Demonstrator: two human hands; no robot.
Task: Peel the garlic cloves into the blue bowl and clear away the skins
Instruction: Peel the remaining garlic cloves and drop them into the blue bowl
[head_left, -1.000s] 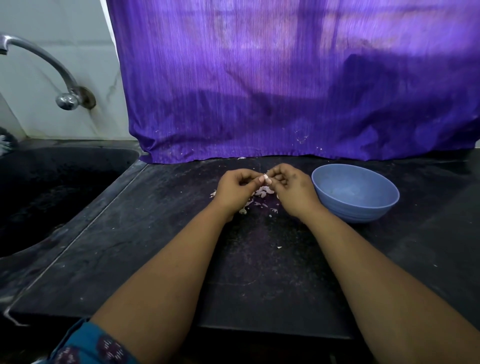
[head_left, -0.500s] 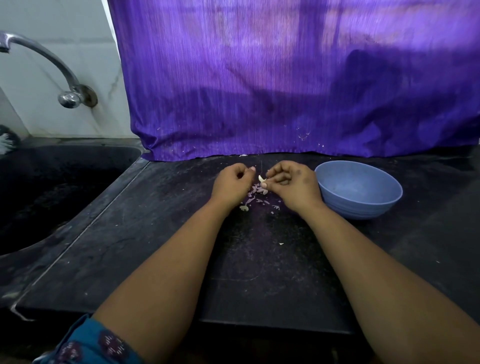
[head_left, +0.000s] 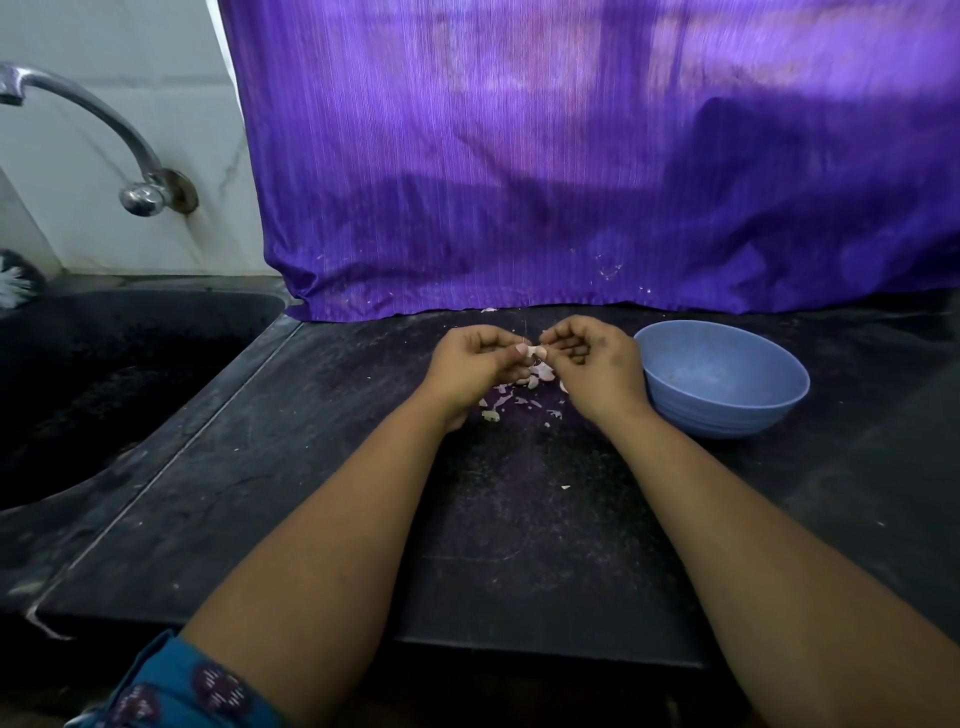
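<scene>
Both hands meet over the dark counter (head_left: 519, 519), just in front of the purple cloth. A small pale garlic clove (head_left: 535, 352) is pinched between the fingertips of my left hand (head_left: 475, 366) and my right hand (head_left: 592, 364). Beneath them lies a loose pile of pinkish garlic skins (head_left: 524, 387), with a few stray flakes nearer to me. The blue bowl (head_left: 722, 379) stands right beside my right hand, on its right; I see no cloves inside it.
A dark sink (head_left: 104, 379) opens to the left of the counter, with a curved metal tap (head_left: 93, 135) on the tiled wall above it. A purple cloth (head_left: 571, 156) hangs down to the counter's back edge. A brush tip (head_left: 15, 280) shows at far left.
My hands parted briefly half a second ago and have come together again on the clove. The view has shifted slightly; the bowl has not moved.
</scene>
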